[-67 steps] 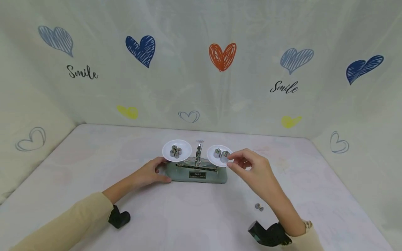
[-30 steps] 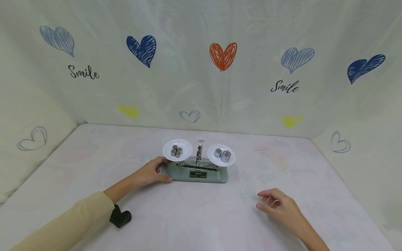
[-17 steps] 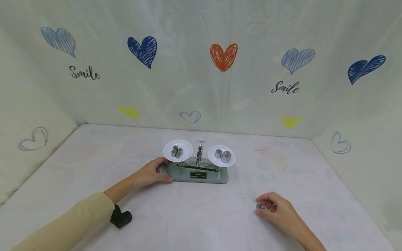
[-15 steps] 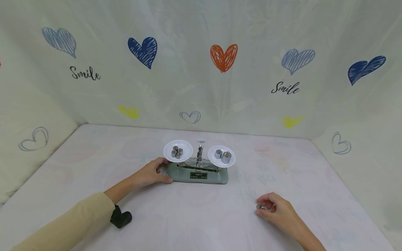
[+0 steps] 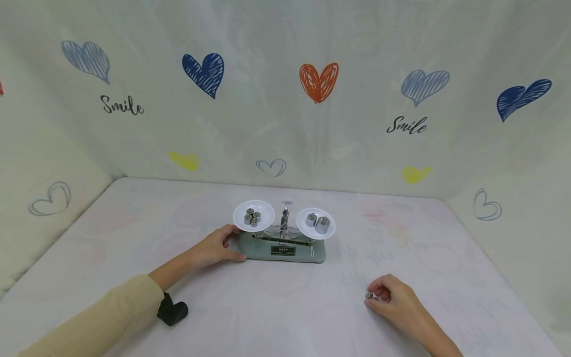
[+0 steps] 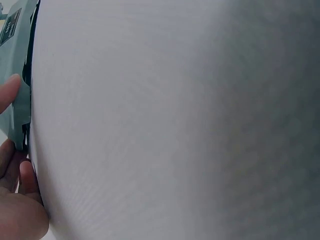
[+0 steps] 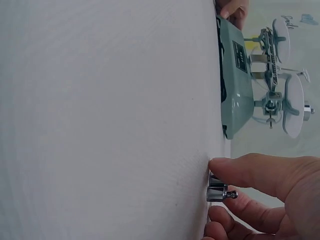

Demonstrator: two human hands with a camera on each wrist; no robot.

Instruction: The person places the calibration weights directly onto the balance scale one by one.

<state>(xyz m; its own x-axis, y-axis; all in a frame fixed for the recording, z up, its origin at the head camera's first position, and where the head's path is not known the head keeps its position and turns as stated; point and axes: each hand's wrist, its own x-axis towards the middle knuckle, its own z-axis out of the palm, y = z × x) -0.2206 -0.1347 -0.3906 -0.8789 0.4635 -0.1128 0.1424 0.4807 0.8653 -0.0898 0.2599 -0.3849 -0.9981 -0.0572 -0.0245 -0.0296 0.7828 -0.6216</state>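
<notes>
My left hand (image 5: pixel 215 246) grips the left end of a green balance scale's base (image 5: pixel 285 253); in the left wrist view its thumb (image 6: pixel 10 92) lies on the front and the other fingers are beyond the end. The left pan (image 5: pixel 238 223) bears several small metal weights (image 5: pixel 252 218). On the right pan (image 5: pixel 308 234) stand a medium weight (image 5: pixel 312 219) and a larger weight (image 5: pixel 323 225). My right hand (image 5: pixel 398 302), low at the right, has its thumb and fingers curled round two small weights (image 7: pixel 216 194) on the table, partly hidden by the fingers.
The table (image 5: pixel 285 312) is covered by a pale cloth. Behind it hangs a curtain (image 5: pixel 357 148) printed with hearts and words. A black wrist device (image 5: pixel 172 310) sits under the left cuff.
My right hand has come away from the right pan, down to the small weights near the front right, and its fingertips have drawn together around them. The left hand stays on the scale's base.
</notes>
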